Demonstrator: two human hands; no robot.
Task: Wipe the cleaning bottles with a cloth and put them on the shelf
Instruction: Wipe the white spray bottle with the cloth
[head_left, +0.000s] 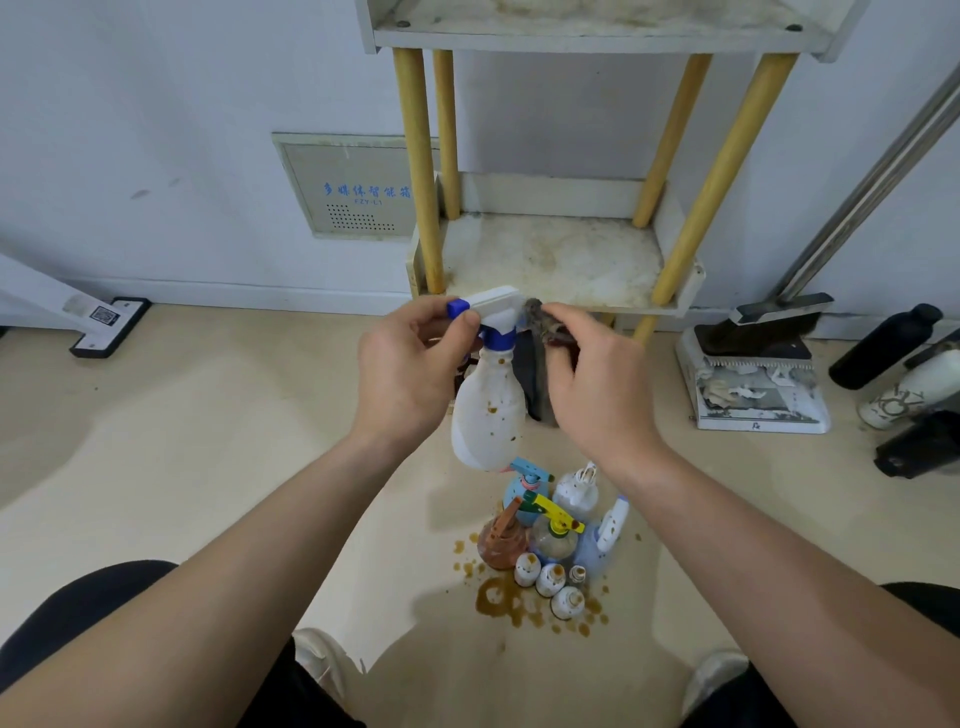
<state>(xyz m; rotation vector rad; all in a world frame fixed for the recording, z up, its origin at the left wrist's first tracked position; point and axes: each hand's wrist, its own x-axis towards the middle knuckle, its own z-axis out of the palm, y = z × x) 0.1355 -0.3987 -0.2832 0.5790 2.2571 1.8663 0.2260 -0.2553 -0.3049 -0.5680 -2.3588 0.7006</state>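
Currently the left hand (410, 374) grips the spray bottle (488, 410) at its neck; the right hand (592, 384) pinches the cloth (540, 332) against the trigger head. Wiping proceeds; shelving on the shelf (550, 260) follows.

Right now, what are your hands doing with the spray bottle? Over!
Left hand grips spray bottle at the neck. Right hand presses cloth on its trigger head. Brown spots on bottle; shelf ahead, nothing between.

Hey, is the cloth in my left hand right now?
No, the right hand pinches the dark cloth, while the left hand grips the white spray bottle near its top.
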